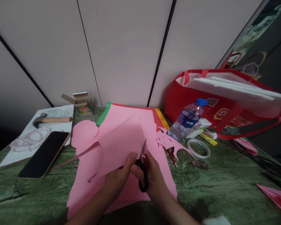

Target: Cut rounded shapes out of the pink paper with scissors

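Note:
My left hand pinches the lower edge of a pink sheet of paper, which is lifted and tilted above a stack. A long thin strip trails from its left side. In my right hand is a pair of scissors with black handles, blades pointing up at the sheet's right edge. Whether the blades grip the paper, I cannot make out. Beneath both hands lies the stack of pink paper. Rounded pink cutouts rest at its upper left, and a jagged pink scrap at its right.
On the left are a black phone, a hammer, a string of beads and an opened small box. To the right stand a water bottle and a red bag, near a tape roll and pencil.

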The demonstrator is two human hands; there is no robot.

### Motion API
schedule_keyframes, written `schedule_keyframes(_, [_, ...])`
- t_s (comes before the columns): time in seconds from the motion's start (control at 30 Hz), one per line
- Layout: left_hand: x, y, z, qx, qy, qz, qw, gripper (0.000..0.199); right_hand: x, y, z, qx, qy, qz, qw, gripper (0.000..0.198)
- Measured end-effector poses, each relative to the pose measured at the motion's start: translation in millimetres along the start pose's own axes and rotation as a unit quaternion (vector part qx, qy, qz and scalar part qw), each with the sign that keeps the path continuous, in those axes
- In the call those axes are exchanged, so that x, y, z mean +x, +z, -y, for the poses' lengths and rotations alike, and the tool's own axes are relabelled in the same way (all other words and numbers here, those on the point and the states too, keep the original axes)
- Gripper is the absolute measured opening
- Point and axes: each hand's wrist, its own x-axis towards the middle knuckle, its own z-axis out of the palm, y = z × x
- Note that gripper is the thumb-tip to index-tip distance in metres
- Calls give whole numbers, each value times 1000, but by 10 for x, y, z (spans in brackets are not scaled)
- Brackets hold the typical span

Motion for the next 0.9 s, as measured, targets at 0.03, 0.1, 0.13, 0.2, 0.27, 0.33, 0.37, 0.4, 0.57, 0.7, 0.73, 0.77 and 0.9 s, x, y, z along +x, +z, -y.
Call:
schedule_keyframes(0.03, [1, 1, 3, 1, 1, 1, 1000, 35, -1, 2, 0, -3, -3, 5, 1000, 35])
schedule_keyframes(0.1, [-9, 6, -15, -3, 15, 3, 1000, 34, -2, 6, -2, -6, -6, 8, 1000, 32])
schedule_keyframes(0.13, [-19, 10, -34, -7, 23, 3, 1000, 33, -2, 7, -5, -6, -6, 7, 1000, 32])
schedule_keyframes(0.2, [-42, 20, -81, -11, 21, 2, 1000, 27, -3, 8, -10, -8, -4, 3, 1000, 32])
schedule_keyframes(0.27, [-58, 26, -113, -13, 5, -11, 1000, 23, -2, 6, -11, -7, -5, 1, 1000, 31])
schedule_keyframes(0.33, [-56, 25, -110, -15, 9, -18, 1000, 24, -1, 4, -8, -5, -11, 5, 1000, 29])
schedule_keyframes(0.37, [-48, 22, -96, -14, 18, -16, 1000, 26, 0, 2, -6, -5, -14, 6, 1000, 28])
schedule_keyframes(0.4, [-38, 18, -77, -11, 31, -11, 999, 28, 1, 0, -4, -6, -15, 8, 1000, 28])
schedule_keyframes(0.57, [-9, 1, -32, -5, 43, 3, 999, 33, 4, -10, -16, -2, -10, 8, 1000, 26])
schedule_keyframes(0.7, [-32, -4, -88, 3, 12, 20, 1000, 30, 6, -13, -34, -1, -3, 5, 1000, 26])
schedule_keyframes(0.73, [-39, -5, -103, 6, 11, 21, 1000, 29, 5, -12, -36, -1, -1, 5, 1000, 26])
schedule_keyframes(0.77, [-46, -5, -118, 7, 11, 22, 1000, 28, 4, -11, -38, -1, 0, 5, 1000, 26])
schedule_keyframes(0.9, [-74, 3, -170, -11, 7, 24, 1000, 21, -1, -9, -53, 0, 6, 3, 1000, 25])
